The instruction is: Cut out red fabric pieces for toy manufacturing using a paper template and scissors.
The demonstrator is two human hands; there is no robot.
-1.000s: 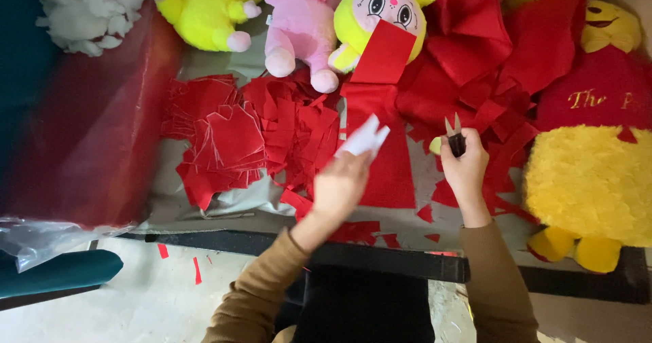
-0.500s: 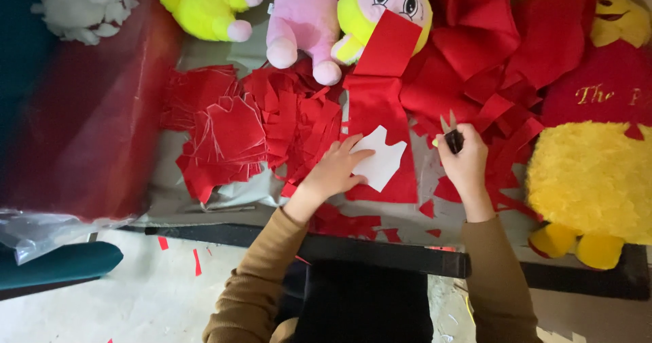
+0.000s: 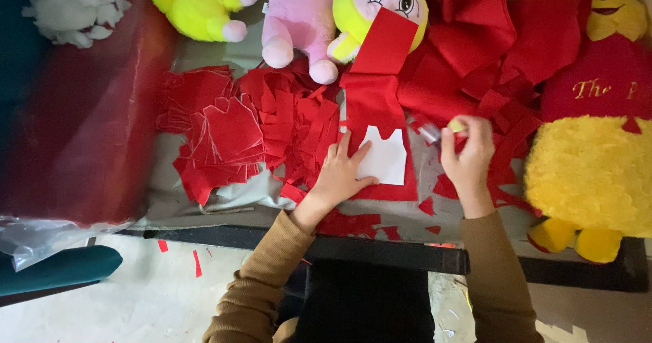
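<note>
I watch the left hand [image 3: 341, 174], which a second ago held the white paper pattern [image 3: 384, 155] aloft, now press it flat onto red felt [image 3: 372, 105], while beside it the right hand [image 3: 467, 154] has swapped scissors for a small yellow-tipped marker [image 3: 454, 125].

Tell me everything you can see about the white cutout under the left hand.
The white cutout is a flat, thin piece, paper or card by its look, shaped like a small vest with a notched top edge. It lies flat on a strip of red fabric on the table. The left hand presses its left edge with spread fingers; the right hand is apart from it.
</note>
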